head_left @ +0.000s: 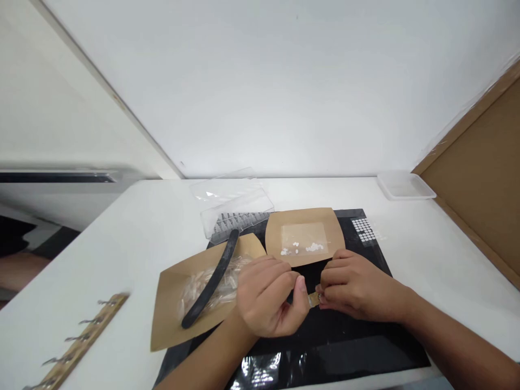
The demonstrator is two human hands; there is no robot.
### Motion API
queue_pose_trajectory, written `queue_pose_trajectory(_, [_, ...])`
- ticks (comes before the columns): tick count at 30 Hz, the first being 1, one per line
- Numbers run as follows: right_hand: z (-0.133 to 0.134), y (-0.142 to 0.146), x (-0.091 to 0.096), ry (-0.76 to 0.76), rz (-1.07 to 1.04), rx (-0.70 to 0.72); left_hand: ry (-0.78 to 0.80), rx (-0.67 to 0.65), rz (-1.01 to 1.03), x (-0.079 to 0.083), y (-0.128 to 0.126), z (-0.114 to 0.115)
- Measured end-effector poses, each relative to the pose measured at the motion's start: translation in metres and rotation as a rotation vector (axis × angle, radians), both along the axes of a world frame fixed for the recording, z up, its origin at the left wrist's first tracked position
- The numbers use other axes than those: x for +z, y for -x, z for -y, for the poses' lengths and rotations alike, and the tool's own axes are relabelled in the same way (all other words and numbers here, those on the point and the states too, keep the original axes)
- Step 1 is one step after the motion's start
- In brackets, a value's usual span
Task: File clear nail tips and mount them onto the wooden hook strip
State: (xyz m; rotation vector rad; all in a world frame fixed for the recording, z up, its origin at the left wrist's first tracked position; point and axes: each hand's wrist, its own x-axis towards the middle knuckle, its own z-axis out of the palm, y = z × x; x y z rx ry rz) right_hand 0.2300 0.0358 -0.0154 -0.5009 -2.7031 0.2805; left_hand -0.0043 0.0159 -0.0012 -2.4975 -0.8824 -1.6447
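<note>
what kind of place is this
Probably a small craft or nail-work bench, though that's hedged: a black mat on a white table, kraft paper trays, and a clear plastic box of what look like false nail tips.

From my screen, the tan strip [312, 299] is mostly lost behind the fingers [327, 290] of the right hand [353, 287], and the left hand [270, 295] blocks part of the bag [207, 290] in the near tray [170, 309]. The white bits [303, 248] in the far tray's [300, 227] window are too small for me to read, as are the dots [365, 230] further right. The hook rail [77, 341] runs off my bottom edge, and I can't read a blurred shape [20, 265] at far left.
</note>
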Motion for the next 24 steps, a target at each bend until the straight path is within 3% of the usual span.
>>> queue_pose_trajectory(24, [0.0074, 0.0030, 0.0045, -0.050, 0.072, -0.048, -0.034, -0.032, -0.023, -0.0017, -0.0034, -0.0022])
